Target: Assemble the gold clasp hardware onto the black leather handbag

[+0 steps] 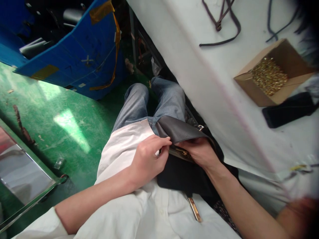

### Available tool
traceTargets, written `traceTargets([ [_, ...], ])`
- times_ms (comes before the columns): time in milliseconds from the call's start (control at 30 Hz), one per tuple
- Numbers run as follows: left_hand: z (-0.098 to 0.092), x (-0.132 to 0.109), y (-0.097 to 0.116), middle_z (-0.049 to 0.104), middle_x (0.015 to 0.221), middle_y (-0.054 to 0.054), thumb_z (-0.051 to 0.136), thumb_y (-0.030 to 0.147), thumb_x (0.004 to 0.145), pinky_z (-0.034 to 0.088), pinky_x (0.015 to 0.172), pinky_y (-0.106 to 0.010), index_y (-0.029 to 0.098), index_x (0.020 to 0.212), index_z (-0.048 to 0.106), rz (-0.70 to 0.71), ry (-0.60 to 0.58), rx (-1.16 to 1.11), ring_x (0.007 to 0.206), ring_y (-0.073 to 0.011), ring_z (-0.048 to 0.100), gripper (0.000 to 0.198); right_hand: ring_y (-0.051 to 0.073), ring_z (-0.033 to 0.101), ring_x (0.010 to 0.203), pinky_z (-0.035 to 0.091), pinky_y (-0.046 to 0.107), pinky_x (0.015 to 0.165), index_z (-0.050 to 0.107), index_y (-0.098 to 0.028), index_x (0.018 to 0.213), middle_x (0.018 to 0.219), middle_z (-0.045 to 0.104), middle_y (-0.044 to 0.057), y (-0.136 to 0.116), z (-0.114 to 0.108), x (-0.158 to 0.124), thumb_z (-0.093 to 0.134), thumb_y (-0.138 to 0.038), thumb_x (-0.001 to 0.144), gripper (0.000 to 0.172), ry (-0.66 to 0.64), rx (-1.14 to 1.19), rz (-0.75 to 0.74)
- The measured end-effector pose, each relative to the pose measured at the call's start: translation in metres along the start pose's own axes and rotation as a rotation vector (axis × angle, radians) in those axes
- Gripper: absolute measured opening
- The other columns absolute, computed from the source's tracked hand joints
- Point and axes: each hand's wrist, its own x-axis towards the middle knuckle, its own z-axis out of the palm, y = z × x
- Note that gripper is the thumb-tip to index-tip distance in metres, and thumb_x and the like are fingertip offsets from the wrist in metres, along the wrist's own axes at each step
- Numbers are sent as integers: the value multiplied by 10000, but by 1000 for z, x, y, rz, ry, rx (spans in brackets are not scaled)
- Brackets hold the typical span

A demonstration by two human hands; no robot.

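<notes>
A black leather bag [181, 129] with a flap and a gold zipper pull [184, 153] lies across the lap. My left hand [149, 159] is closed in a pinch, with thumb and fingertips at the flap's edge. Under that flap, my right hand [199, 151] grips the bag from the right side, and its fingers are partly hidden. Below the hands, the bag's dark body rests against a white shirt. A gold-coloured metal bar [194, 209] shows just beneath it. Pale cloth [124, 146] covers one thigh.
On the white-covered table [206, 76] to the right are an open cardboard box [296, 79] of small gold metal pieces, a black phone-like object [286, 111] and dark straps [224, 41]. A blue bin [74, 63] holding dark items stands ahead left. A metal-framed rack [42, 166] is at left.
</notes>
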Motion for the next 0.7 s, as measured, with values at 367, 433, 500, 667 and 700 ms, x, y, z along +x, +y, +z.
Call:
traceTargets([
  [367,-4,1,-5,867,1064,-42,726,50,971,667,862,-351,226,994,829,-99,17,-3,962,-227,836,205,308,799,1142,654,437,1041,807,-276,1321,1292,811,98,-13,30,-50,747,-139,1027,330,168,-533,-712],
  [433,-3,2,-6,867,1057,-30,736,33,964,662,863,-338,225,995,834,-100,19,-12,960,-217,836,217,292,795,1162,656,419,1047,780,-251,1367,1337,789,107,-12,32,-48,770,-81,994,410,177,-565,-804],
  [500,-3,3,-7,866,1049,-28,742,24,962,659,867,-337,225,985,837,-114,14,-27,962,-215,837,223,275,793,1154,654,398,1039,783,-242,1348,1330,781,106,-13,34,-45,780,-53,982,412,189,-582,-819],
  [667,-4,3,-8,860,1003,-11,741,-15,937,653,872,-329,228,950,841,-161,-9,-36,978,-217,840,263,253,780,1067,648,383,930,822,-264,1225,1213,765,86,-16,38,-38,796,-83,1002,288,221,-556,-764],
  [700,-4,2,-8,859,992,-6,741,-16,932,652,867,-325,227,949,843,-166,-11,-34,969,-215,840,265,250,773,1041,642,381,897,828,-262,1200,1179,756,84,-16,39,-37,799,-88,1003,264,234,-562,-758],
])
